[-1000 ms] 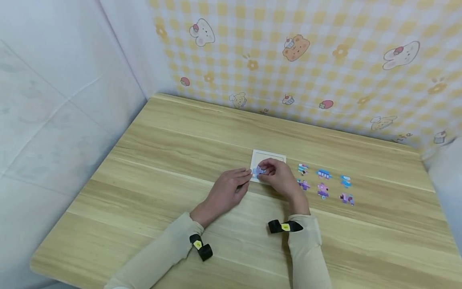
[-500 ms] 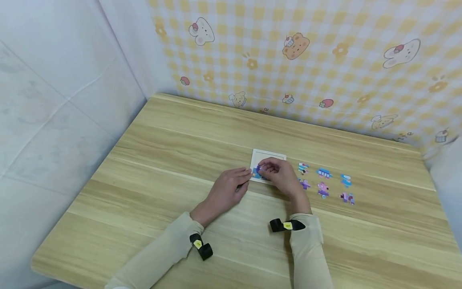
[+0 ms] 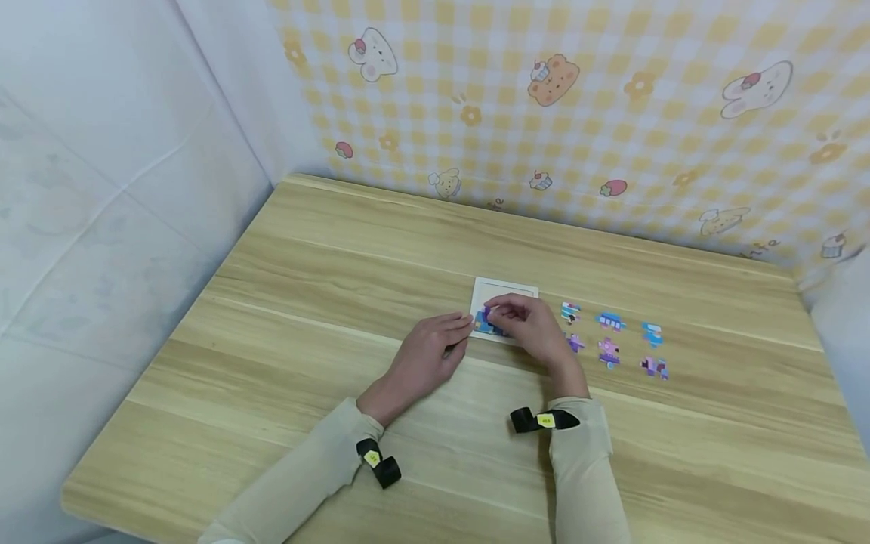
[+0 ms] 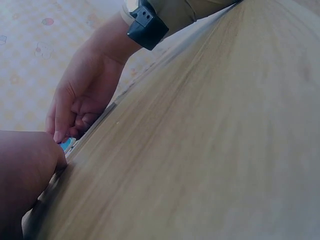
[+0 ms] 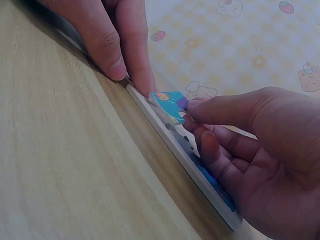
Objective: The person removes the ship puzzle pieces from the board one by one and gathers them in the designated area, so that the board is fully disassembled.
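A white square puzzle tray (image 3: 479,291) lies on the wooden table between both hands. My right hand (image 3: 535,330) pinches a blue puzzle piece (image 5: 169,104) with a purple tab between thumb and fingertip. In the right wrist view, that piece is tilted over the tray's corner, its near edge raised above the tray floor. Darker blue puzzle pieces (image 5: 218,189) show lower in the tray, partly hidden by my right fingers. My left hand (image 3: 427,353) lies with fairly straight fingers, their tips touching the tray's left edge.
To the right of the tray, several loose puzzle pieces lie in two rows, among them a blue piece (image 3: 610,322) and a pink and purple piece (image 3: 609,352). A yellow checked cloth (image 3: 503,113) hangs behind the table (image 3: 326,249).
The right hand stays over the tray's lower left, and the pinched piece has tilted, showing darker blue and purple. The left hand has stayed at the edge. The head view has shifted slightly.
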The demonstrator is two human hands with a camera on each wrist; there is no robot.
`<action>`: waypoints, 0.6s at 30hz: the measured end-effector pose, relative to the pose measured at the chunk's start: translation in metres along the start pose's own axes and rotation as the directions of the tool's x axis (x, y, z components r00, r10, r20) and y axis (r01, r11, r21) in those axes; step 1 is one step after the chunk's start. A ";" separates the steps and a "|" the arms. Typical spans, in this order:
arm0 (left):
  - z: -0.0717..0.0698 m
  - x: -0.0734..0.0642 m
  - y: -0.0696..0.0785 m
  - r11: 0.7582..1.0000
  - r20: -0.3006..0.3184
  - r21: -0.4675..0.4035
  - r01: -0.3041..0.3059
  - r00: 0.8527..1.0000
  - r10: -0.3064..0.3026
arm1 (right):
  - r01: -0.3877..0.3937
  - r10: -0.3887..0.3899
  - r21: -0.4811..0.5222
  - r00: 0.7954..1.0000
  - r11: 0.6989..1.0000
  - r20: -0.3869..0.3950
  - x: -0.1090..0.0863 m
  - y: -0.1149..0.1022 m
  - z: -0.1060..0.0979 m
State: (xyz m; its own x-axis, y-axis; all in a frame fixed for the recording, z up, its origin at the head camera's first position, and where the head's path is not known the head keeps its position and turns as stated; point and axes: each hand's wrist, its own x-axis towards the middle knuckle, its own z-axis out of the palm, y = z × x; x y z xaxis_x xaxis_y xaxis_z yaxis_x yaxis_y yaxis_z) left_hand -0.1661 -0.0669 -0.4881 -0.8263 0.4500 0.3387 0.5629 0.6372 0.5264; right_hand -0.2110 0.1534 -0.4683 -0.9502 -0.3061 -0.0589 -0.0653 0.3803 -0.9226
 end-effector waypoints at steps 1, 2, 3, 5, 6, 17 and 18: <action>0.000 0.000 0.000 1.000 -0.001 -0.003 0.006 1.000 -0.006 | -0.005 0.005 0.001 1.000 1.000 -0.004 0.000 0.000 0.000; 0.000 0.000 0.001 1.000 0.002 -0.006 0.010 1.000 -0.010 | -0.010 0.010 -0.002 1.000 1.000 -0.010 -0.001 -0.001 -0.001; 0.000 0.000 0.001 1.000 0.007 -0.008 0.013 1.000 -0.013 | -0.014 0.014 -0.003 1.000 1.000 -0.017 -0.002 -0.003 -0.002; 0.001 0.001 0.002 1.000 0.020 -0.011 0.017 1.000 -0.016 | -0.017 0.017 -0.003 0.999 1.000 -0.031 -0.007 -0.007 -0.007; 0.001 0.001 0.002 1.000 0.025 -0.010 0.018 1.000 -0.018 | -0.016 0.016 -0.005 0.999 1.000 -0.038 -0.011 -0.010 -0.009; -0.002 -0.001 0.003 1.000 0.011 -0.011 0.015 1.000 -0.015 | 0.001 -0.006 -0.105 0.999 0.994 -0.050 -0.073 -0.008 -0.049; -0.003 -0.001 0.003 1.000 0.013 -0.007 0.014 1.000 -0.014 | -0.007 0.002 -0.105 0.999 0.994 -0.048 -0.080 -0.005 -0.052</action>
State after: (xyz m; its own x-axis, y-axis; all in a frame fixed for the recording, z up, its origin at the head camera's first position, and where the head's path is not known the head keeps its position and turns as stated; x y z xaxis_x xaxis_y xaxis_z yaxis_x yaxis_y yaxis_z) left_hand -0.1639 -0.0674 -0.4851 -0.8336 0.4490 0.3217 0.5512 0.6390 0.5366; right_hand -0.1507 0.2217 -0.4392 -0.9638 -0.2633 -0.0428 -0.0901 0.4725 -0.8767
